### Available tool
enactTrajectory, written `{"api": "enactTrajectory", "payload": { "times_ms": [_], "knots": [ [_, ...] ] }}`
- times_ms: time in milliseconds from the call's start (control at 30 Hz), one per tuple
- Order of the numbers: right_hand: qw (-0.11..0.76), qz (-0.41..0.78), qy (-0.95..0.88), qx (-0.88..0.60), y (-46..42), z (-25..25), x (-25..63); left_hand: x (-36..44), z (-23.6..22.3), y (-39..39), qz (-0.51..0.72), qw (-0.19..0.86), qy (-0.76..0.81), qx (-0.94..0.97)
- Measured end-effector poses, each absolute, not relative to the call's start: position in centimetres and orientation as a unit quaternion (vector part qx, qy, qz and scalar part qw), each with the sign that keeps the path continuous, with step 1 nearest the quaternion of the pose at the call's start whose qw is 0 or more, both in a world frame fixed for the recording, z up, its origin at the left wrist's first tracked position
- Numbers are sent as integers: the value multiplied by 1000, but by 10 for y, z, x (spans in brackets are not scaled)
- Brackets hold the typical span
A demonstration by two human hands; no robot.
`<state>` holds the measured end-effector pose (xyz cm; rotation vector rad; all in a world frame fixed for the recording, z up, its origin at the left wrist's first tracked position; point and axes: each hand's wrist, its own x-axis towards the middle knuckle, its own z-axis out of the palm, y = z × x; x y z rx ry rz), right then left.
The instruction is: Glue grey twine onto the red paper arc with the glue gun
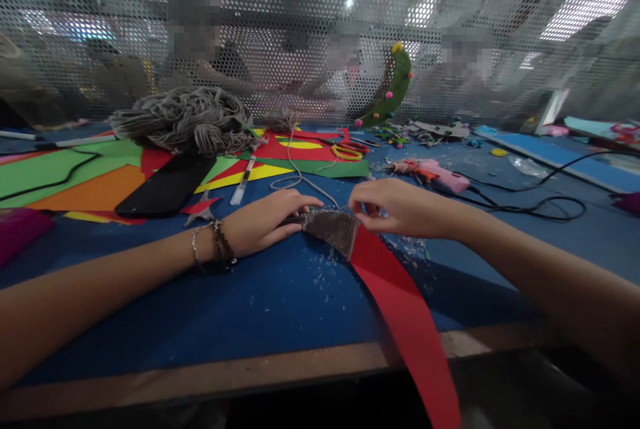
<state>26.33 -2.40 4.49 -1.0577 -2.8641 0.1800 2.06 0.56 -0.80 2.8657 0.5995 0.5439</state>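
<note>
A curved red paper shape lies on the blue table and hangs over its front edge. Its far end is wrapped in grey yarn. My left hand, with bracelets at the wrist, presses down on the wrapped tip, fingers curled over it. My right hand pinches the grey yarn strand at the upper edge of the wrapped part. The strand runs back to a big grey yarn bundle.
Coloured paper sheets, a black phone, a glue stick, yellow scissors, a pink glue gun with a black cable and a green crescent lie beyond. People sit behind a mesh screen.
</note>
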Motion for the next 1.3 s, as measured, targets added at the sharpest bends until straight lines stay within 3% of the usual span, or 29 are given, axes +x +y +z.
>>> {"api": "enactTrajectory", "payload": {
  "times_ms": [233, 433, 633, 1167, 1300],
  "knots": [
    [52, 20, -941, -333, -8, 32, 237, 18, -12, 8, 198, 83, 209, 954],
    [148, 17, -930, -335, 8, 30, 242, 19, -12, 6, 194, 67, 217, 954],
    [219, -90, -887, -397, 19, 44, 290, 21, -9, 4, 195, 54, 205, 958],
    [218, -143, -703, -662, 18, 54, 402, 21, -6, 0, 168, -30, 184, 968],
    [135, -98, -659, -734, 20, 45, 403, 24, -2, -10, 160, -53, 121, 978]
  ]
}}
